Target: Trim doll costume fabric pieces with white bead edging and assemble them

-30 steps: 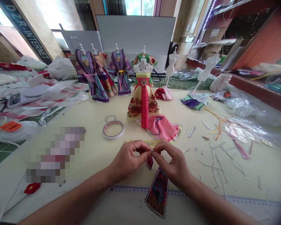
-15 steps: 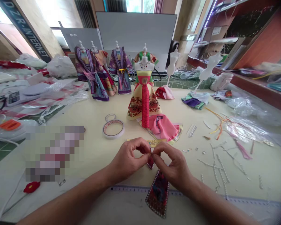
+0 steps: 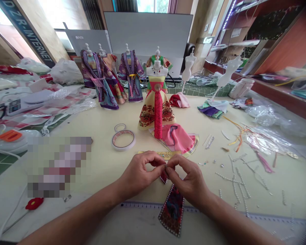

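My left hand (image 3: pixel 148 169) and my right hand (image 3: pixel 187 173) meet at the middle of the table, thumbs and forefingers pinched tip to tip. A small dark red fabric piece with a beaded edge (image 3: pixel 164 177) shows just below the joined fingertips, its upper part hidden by them. Under my right hand lies a wider dark patterned fabric panel (image 3: pixel 172 211), edged with pearl-like beads. Whether the two pieces are joined is hidden. Just beyond my fingers is a yellow strip (image 3: pixel 168 155) with rhinestones, beside pink fabric (image 3: pixel 180 137).
A doll form in a yellow and red dress (image 3: pixel 157 109) stands ahead, with more dressed forms (image 3: pixel 131 80) behind. Tape rolls (image 3: pixel 123 140) lie to the left. Bead chains (image 3: pixel 241 180) are scattered on the right. A ruler (image 3: pixel 137 206) runs along the front.
Both hands stay in nearly the same place, still pinched together. The fingertips shift slightly, and the small red fabric piece shows a little less below them.
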Demonstrator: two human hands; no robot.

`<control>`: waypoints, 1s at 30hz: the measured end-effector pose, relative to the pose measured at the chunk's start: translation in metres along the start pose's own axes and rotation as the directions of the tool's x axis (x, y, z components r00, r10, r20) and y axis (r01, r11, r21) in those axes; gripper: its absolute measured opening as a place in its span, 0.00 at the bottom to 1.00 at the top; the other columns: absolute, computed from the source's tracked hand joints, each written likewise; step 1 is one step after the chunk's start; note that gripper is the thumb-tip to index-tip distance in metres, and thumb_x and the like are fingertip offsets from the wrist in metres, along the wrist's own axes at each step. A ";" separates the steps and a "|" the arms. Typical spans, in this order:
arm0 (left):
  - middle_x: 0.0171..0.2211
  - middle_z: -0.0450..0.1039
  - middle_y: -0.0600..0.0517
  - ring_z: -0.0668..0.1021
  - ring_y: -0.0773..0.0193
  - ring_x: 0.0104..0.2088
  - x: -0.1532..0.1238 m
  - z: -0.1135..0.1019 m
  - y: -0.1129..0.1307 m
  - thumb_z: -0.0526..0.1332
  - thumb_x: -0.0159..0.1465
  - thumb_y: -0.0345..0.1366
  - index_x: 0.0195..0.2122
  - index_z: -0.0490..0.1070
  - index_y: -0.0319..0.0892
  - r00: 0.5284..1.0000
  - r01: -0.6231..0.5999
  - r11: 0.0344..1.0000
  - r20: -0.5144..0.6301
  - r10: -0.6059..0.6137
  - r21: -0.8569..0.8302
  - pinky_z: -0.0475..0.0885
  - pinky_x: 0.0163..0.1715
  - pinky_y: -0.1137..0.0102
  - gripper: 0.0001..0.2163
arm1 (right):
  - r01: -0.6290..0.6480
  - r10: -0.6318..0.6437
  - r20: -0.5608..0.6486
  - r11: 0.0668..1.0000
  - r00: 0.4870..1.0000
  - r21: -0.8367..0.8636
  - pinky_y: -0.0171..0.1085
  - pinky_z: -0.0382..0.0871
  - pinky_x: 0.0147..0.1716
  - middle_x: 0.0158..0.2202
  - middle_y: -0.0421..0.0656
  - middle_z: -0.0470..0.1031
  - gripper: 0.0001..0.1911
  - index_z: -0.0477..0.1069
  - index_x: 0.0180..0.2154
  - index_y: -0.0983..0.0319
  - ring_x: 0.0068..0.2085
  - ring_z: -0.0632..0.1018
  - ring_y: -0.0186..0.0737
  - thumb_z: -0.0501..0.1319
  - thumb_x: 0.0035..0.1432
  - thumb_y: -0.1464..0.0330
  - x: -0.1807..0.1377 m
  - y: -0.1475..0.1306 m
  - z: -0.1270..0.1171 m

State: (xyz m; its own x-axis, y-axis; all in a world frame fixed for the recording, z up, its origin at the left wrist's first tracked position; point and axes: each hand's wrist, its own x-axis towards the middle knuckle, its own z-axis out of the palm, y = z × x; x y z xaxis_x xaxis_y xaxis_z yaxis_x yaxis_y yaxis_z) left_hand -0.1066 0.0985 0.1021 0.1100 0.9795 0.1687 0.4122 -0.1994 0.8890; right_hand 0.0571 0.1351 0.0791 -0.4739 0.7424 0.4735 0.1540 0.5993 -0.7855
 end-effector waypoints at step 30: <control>0.25 0.72 0.55 0.73 0.69 0.29 -0.002 0.006 -0.002 0.58 0.57 0.28 0.26 0.70 0.40 1.000 -0.013 0.999 0.000 0.013 0.046 0.68 0.30 0.75 0.04 | -0.044 0.042 -0.028 0.995 0.999 -0.095 0.32 0.62 0.24 0.21 0.37 0.66 0.07 0.62 0.23 0.61 0.23 0.68 0.31 0.55 0.51 0.75 -0.001 -0.001 0.003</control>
State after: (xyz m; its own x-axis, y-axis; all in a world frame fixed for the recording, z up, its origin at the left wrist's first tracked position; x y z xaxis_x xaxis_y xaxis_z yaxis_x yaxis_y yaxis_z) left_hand -0.1021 0.0965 0.0969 0.1160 0.9767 0.1804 0.4519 -0.2137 0.8661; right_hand 0.0551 0.1332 0.0779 -0.4424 0.7750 0.4514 0.2561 0.5915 -0.7645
